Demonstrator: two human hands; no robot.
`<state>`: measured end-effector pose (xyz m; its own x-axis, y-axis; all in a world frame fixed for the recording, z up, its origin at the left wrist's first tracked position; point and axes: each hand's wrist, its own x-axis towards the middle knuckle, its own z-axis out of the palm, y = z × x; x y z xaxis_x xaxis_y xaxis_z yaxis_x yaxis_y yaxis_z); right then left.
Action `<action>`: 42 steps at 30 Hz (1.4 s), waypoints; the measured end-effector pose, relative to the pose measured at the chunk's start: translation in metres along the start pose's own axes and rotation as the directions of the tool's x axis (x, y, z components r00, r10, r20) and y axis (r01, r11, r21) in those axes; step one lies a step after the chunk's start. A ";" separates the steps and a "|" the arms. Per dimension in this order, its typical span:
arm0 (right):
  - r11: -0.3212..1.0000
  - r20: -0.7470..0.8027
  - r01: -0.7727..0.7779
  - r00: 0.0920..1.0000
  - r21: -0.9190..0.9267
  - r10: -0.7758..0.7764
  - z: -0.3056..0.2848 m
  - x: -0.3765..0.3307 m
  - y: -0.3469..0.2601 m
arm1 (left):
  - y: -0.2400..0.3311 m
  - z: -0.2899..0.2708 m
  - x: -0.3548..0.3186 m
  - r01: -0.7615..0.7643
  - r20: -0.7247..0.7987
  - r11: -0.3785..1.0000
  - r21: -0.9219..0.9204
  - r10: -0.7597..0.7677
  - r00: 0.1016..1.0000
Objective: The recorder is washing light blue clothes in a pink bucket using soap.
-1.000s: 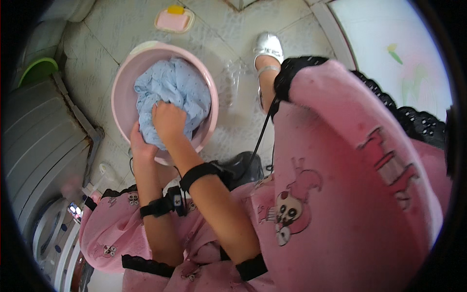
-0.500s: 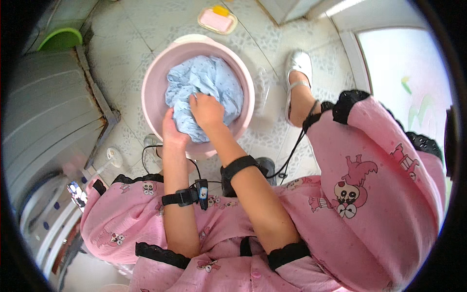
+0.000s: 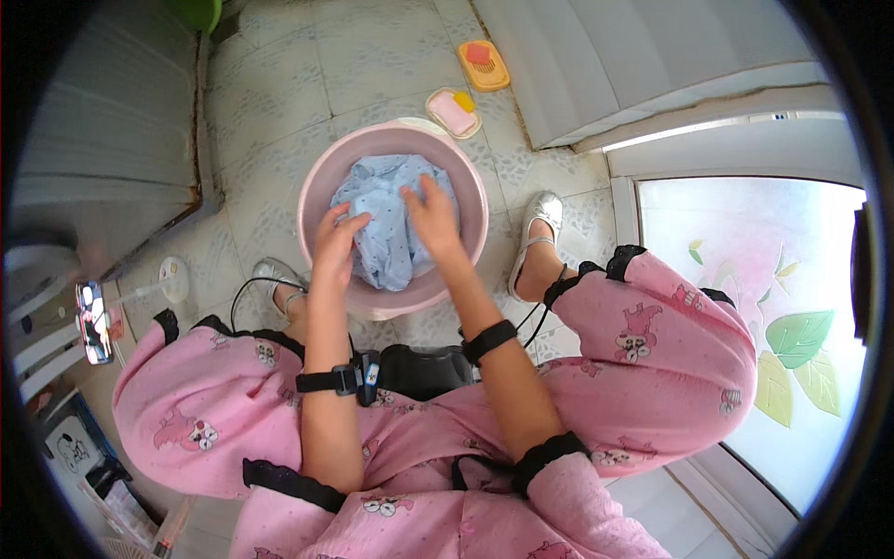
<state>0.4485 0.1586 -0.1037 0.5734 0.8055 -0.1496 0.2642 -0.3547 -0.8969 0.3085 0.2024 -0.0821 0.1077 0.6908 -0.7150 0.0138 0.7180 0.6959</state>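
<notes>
A crumpled light blue cloth (image 3: 384, 244) with small dark specks lies bunched in a round pink basin (image 3: 473, 191) on the tiled floor between my feet. My left hand (image 3: 335, 244) is over the near left side of the cloth, thumb and fingers apart. At the cloth's right side, my right hand (image 3: 433, 222) has its fingers spread, with the fingertips at or just above the fabric. Neither hand grips the cloth. Whether the fingertips touch it, I cannot tell.
Beyond the basin are a soap dish (image 3: 473, 129) with a pink bar (image 3: 452, 115) and an orange dish (image 3: 495, 80) with a red piece (image 3: 478, 53). A phone (image 3: 93, 322) stands at left. Grey panels (image 3: 112, 121) and a leaf-patterned door (image 3: 717, 270) flank me.
My hands have come apart and loosened from the cloth they were gripping. The right hand has shifted right, and the cloth lies more spread. The whole view has turned, bringing the orange dish into sight.
</notes>
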 end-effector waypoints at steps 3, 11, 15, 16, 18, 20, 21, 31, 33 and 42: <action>1.000 -0.086 0.004 0.996 0.008 -0.003 -0.029 0.020 0.015 | -0.013 -0.003 0.010 -0.115 0.108 0.988 -0.102 0.126 0.986; 0.814 0.112 0.221 0.975 -0.537 -0.191 -0.045 0.007 -0.044 | -0.007 -0.011 -0.009 -0.358 0.035 0.399 0.844 0.626 0.779; 0.752 0.440 0.220 0.892 -0.621 0.102 -0.033 -0.009 -0.022 | -0.017 0.012 -0.025 -0.242 0.162 0.454 0.857 0.208 0.965; 0.758 0.453 0.230 0.887 -0.610 0.096 -0.029 -0.015 -0.009 | -0.027 0.016 -0.028 -0.233 0.164 0.399 0.887 0.198 0.966; 0.673 0.467 0.341 0.884 -0.656 0.007 -0.027 -0.025 0.019 | -0.037 0.024 -0.033 -0.217 0.160 0.340 0.915 0.189 0.969; 0.685 0.498 0.371 0.867 -0.627 -0.013 -0.027 -0.033 0.035 | -0.040 0.027 -0.036 -0.212 0.188 0.239 0.948 0.119 0.975; 0.705 0.448 0.379 0.889 -0.600 -0.097 -0.028 -0.034 0.049 | -0.046 0.031 -0.035 -0.230 0.194 0.191 0.954 0.190 0.963; 0.751 0.079 0.313 0.941 -0.582 -0.330 -0.039 -0.009 0.014 | -0.030 -0.021 0.009 -0.507 -0.043 0.771 0.386 0.564 0.825; 0.820 0.013 0.344 0.925 -0.458 -0.380 -0.048 -0.002 0.000 | -0.004 -0.014 -0.004 -0.577 -0.055 0.734 0.359 0.634 0.772; 0.818 0.085 0.573 0.819 -0.048 -0.568 -0.072 0.030 -0.071 | 0.073 -0.015 -0.044 -0.788 -0.101 0.513 0.342 0.853 0.512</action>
<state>0.5031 0.1737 -0.0145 0.2536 0.9011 0.3518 0.5819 0.1484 -0.7996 0.2899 0.2260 -0.0005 -0.0337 0.9747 0.2210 0.2619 -0.2048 0.9431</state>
